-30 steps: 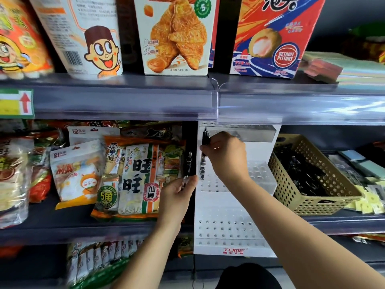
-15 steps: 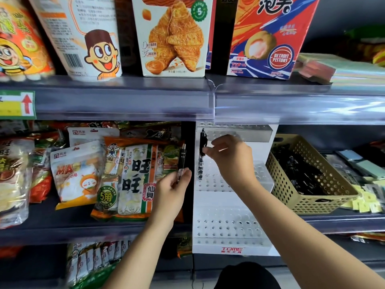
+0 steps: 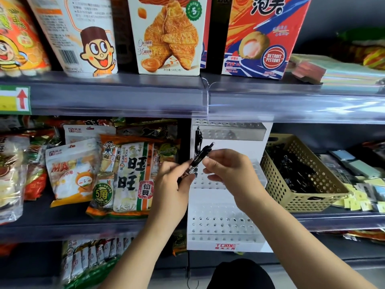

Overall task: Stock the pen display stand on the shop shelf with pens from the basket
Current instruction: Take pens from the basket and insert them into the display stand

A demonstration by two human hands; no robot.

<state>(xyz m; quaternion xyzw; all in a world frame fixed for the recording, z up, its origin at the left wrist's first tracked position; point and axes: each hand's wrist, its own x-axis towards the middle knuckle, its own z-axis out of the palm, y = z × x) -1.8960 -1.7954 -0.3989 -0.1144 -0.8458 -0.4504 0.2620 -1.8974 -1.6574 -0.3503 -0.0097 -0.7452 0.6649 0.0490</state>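
Centrally, the left hand (image 3: 175, 184) grips the pen (image 3: 201, 155) by its clear lower barrel, tilted before the display stand (image 3: 229, 217). The right hand (image 3: 229, 172) pinches its black upper half. Likely light, stiff, slick: hold mid-barrel. The basket (image 3: 302, 203) sits right.

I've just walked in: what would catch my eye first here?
Mid-frame, the left hand and right hand both pinch a black pen in front of the white display stand, which holds a lone pen at its top-left corner. Right of it sits a tan basket of dark pens, and bright snack boxes line the shelf above.
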